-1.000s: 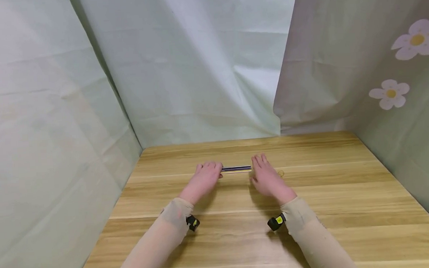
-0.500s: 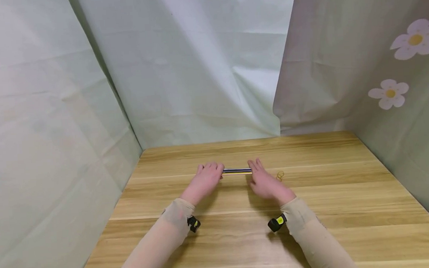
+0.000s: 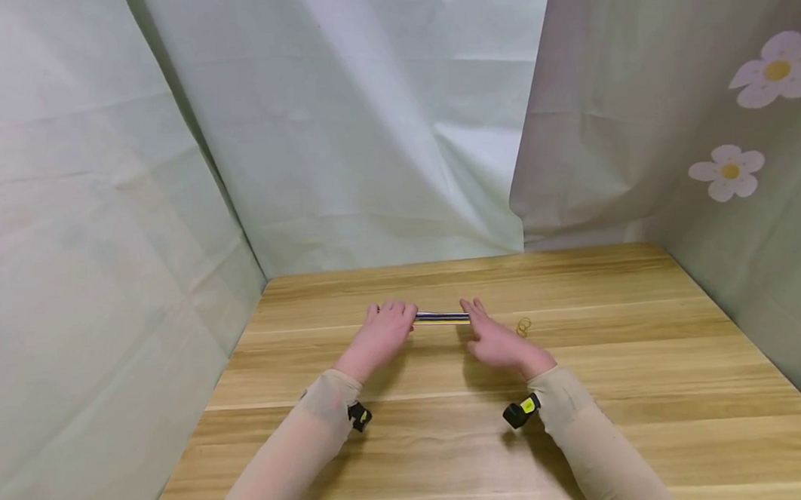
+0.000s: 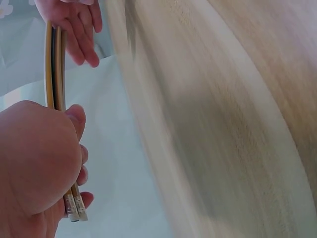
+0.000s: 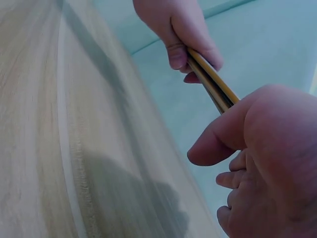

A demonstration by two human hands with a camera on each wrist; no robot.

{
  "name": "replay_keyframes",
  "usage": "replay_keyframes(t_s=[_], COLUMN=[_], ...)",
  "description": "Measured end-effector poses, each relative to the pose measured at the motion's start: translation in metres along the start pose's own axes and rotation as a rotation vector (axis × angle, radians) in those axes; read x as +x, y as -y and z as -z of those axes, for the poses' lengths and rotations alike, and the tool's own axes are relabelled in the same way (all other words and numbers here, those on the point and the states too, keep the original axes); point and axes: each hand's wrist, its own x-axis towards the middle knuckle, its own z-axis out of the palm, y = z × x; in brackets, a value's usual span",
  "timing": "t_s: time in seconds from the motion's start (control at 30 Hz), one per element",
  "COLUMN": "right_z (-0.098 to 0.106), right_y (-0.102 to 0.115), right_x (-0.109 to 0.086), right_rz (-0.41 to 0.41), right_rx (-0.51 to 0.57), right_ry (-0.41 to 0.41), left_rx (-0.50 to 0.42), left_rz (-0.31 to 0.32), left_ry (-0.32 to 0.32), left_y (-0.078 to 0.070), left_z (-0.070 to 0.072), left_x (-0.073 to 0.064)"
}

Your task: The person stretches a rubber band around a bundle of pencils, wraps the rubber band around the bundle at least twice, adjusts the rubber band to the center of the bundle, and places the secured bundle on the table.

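Note:
A bundle of several pencils (image 3: 442,318) is held level above the wooden table, some yellow and some dark. My left hand (image 3: 382,331) grips it near its left end, fingers curled round. In the left wrist view, eraser ends (image 4: 75,207) stick out below the fist. At the other end my right hand (image 3: 498,341) has its fingers extended, with the palm against the pencils' ends, as the left wrist view shows. The right wrist view shows its thumb (image 5: 213,147) held apart from the fingers, and the pencils' ends there are hidden behind the hand.
A couple of thin yellow rubber bands (image 3: 523,327) lie on the wooden table (image 3: 438,444), just right of my right hand. Pale cloth sheets (image 3: 368,146) hang behind the table and along both sides. Each wrist wears a small black camera.
My right hand has shifted slightly left, from beside the pencils' right end to against it. The left hand keeps its grip almost in place. More of the rubber bands shows.

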Motion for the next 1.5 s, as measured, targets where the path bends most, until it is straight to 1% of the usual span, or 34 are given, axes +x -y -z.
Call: replay_keyframes(t_s=[0.13,0.23,0.33,0.47,0.6,0.77,0.87,1.0,1.1,1.23,1.5], right_z=[0.001,0.000,-0.002,-0.006,-0.008,-0.009,-0.010,-0.009,-0.004,0.002,0.004], right_y=[0.001,0.002,0.003,0.003,0.002,0.003,0.003,0.004,0.007,0.008,0.005], right_x=[-0.001,-0.001,0.000,-0.001,-0.001,0.000,0.002,0.003,0.001,-0.002,-0.002], right_rz=[0.008,-0.004,-0.032,-0.067,-0.056,-0.057,-0.069,-0.078,-0.078,-0.073,-0.075], right_rx=[0.032,0.027,-0.007,-0.085,-0.146,-0.174,-0.185,-0.168,-0.125,-0.082,-0.116], right_ry=[-0.020,-0.029,-0.033,-0.030,-0.033,-0.055,-0.070,-0.075,-0.066,-0.056,-0.059], left_rx=[0.022,0.062,0.111,0.176,0.214,0.201,0.194,0.150,0.097,0.075,0.053], left_rz=[0.002,-0.005,-0.021,-0.035,-0.037,-0.025,-0.016,0.001,0.018,0.022,0.027], left_ry=[-0.001,0.000,-0.012,-0.028,-0.027,-0.047,-0.031,-0.010,-0.019,-0.022,-0.012], left_y=[0.001,0.000,-0.003,-0.008,-0.010,-0.011,-0.012,-0.011,-0.009,-0.008,-0.006], left_z=[-0.001,-0.001,0.000,0.001,0.000,-0.001,0.000,-0.001,-0.001,0.001,0.003], left_x=[0.000,0.000,0.000,-0.001,-0.001,-0.001,0.000,0.001,0.001,0.002,0.002])
